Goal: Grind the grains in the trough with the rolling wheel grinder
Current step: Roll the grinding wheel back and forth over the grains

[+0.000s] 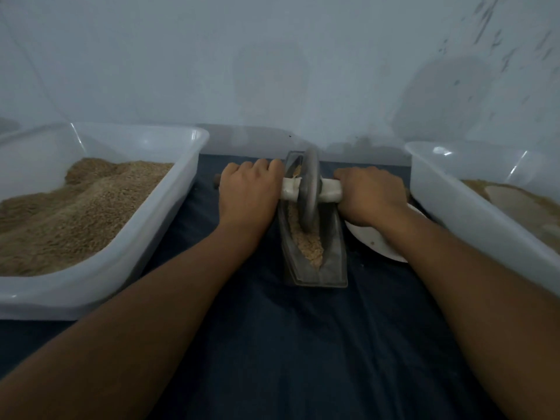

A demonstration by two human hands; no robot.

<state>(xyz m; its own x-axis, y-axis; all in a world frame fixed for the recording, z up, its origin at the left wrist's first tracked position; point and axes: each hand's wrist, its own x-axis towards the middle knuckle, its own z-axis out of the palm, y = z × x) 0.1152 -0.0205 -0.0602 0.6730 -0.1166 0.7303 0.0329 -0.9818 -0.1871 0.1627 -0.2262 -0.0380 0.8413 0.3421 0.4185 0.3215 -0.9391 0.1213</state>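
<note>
The narrow grey metal boat-shaped trough (315,268) lies lengthwise on the dark blue cloth (288,344), holding crushed tan grains (306,241). The grey metal rolling wheel (312,189) stands upright in the trough's far half. The left hand (248,192) curls round the white-wrapped axle handle (291,189) left of the trough; the right hand (369,195) grips it on the right. A white plastic tub of brown grain (100,225) flanks the trough's left, another white tub (485,213) its right, a white plate (375,241) just beside the trough's right edge. Bare cloth lies nearer than the trough.
</note>
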